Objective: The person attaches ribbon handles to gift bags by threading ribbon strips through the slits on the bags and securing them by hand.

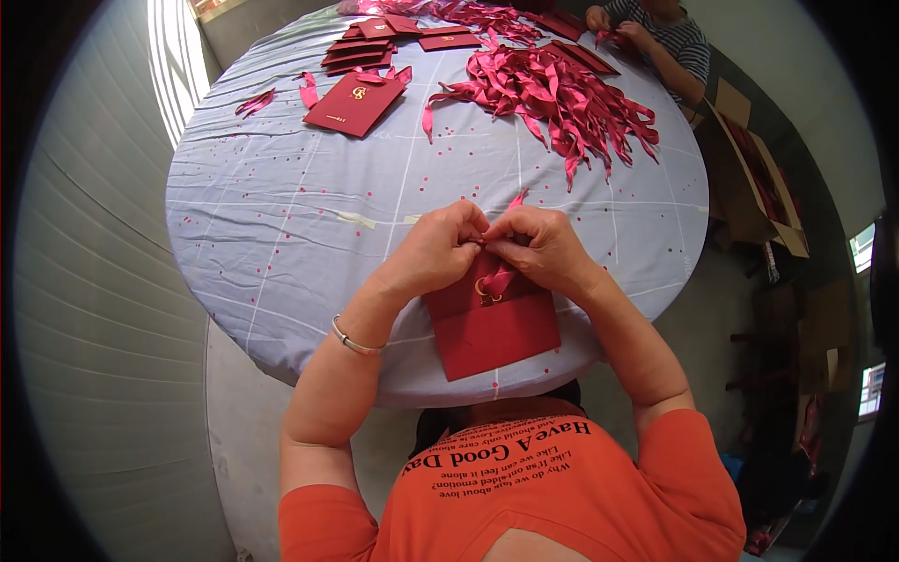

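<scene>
A dark red paper gift bag (496,335) with a gold emblem lies flat near the table's front edge. Over its top edge, my left hand (438,247) and my right hand (547,249) meet fingertip to fingertip, both closed in a pinch. They grip a pink-red satin ribbon (500,280), one part of which hangs over the bag's face while another sticks up beyond my right fingers. The spot where the ribbon meets the bag is hidden by my fingers.
A heap of loose ribbons (552,98) covers the far right of the cloth-covered round table (309,253). A finished-looking bag (354,105) and a bag stack (361,51) lie far left. Across the table another person's hands (626,33) work. An open cardboard box (760,178) stands right.
</scene>
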Motion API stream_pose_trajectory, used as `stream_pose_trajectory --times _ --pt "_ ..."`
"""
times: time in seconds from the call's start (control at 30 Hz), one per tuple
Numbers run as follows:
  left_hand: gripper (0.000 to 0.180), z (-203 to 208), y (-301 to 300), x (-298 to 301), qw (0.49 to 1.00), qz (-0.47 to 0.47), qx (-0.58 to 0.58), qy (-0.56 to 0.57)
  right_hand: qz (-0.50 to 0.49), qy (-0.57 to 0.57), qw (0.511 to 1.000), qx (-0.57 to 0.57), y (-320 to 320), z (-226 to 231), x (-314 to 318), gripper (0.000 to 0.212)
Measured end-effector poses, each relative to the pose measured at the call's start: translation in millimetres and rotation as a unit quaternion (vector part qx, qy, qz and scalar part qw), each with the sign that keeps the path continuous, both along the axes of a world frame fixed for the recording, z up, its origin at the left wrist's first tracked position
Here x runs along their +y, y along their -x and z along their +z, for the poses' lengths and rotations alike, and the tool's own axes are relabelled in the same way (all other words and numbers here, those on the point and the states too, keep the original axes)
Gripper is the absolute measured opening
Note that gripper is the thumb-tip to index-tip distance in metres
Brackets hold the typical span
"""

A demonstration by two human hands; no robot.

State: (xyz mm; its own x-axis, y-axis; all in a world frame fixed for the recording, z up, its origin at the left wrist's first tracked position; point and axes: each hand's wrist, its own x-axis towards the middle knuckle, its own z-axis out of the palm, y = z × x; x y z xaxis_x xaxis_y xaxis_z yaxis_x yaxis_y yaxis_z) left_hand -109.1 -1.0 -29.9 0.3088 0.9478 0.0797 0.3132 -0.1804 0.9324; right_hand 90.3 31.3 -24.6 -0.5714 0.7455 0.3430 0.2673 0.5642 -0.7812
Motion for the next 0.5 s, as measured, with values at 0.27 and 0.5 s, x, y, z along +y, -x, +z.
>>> stream_pose_trajectory --times 0.27,0.5 --pt "0.016 18 12 -4 0.968 0.021 0.199 -0.15 -0.016 -0.046 0.997 -0.068 -9 3 3 0.009" --pt "0.022 19 24 2 0.997 -0.055 0.059 0.018 -0.019 -0.007 0.999 -0.048 -13 7 -1 0.008"
